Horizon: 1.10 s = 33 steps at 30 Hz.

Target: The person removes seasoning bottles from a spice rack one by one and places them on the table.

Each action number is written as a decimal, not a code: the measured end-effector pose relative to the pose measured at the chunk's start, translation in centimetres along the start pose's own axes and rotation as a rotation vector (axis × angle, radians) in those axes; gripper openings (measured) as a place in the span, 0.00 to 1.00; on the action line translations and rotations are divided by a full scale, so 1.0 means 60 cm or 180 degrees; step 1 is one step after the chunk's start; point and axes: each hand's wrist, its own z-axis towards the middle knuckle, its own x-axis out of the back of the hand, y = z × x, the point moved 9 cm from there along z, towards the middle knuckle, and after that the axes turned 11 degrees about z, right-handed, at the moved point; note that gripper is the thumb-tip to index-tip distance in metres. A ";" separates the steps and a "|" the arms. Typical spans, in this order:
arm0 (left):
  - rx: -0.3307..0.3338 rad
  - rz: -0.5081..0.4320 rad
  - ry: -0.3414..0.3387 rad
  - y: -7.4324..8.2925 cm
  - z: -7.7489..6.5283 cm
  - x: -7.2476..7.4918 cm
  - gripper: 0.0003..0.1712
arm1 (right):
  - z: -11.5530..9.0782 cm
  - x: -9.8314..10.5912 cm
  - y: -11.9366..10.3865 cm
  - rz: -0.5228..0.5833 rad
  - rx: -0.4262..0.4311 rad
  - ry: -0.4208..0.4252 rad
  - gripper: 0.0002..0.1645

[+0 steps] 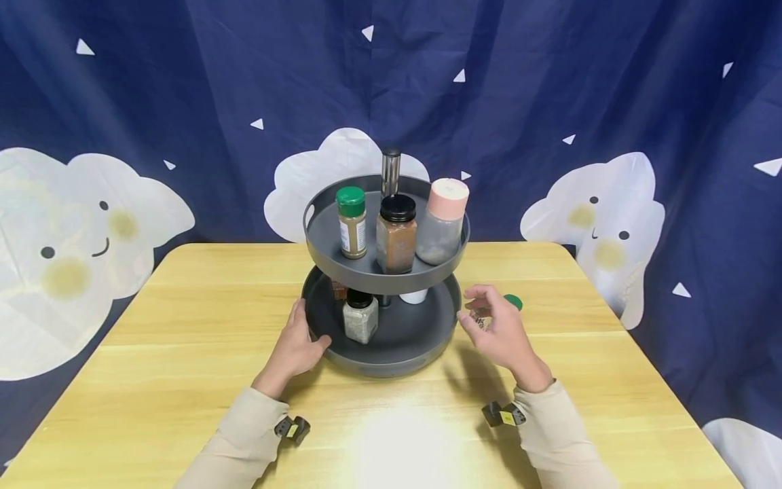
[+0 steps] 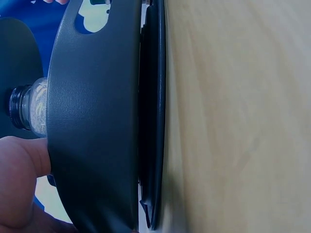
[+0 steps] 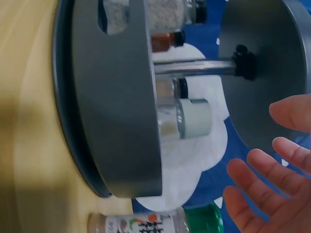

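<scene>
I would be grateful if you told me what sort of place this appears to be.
Probably a staged recording spot rather than a working kitchen: a cloud-printed blue curtain hangs behind a wood-grain table, on which a two-tier tray holds seasoning jars.

Nothing can be read: the clear, green-capped cylindrical bottle (image 3: pixel 180 222) has a white rectangular label (image 3: pixel 141 224) with blurred dark characters (image 3: pixel 150 226)
</scene>
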 end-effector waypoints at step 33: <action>0.0012 -0.0004 -0.0061 -0.003 0.001 -0.004 0.51 | 0.001 -0.161 -0.028 -0.0117 -0.0136 -0.0460 0.27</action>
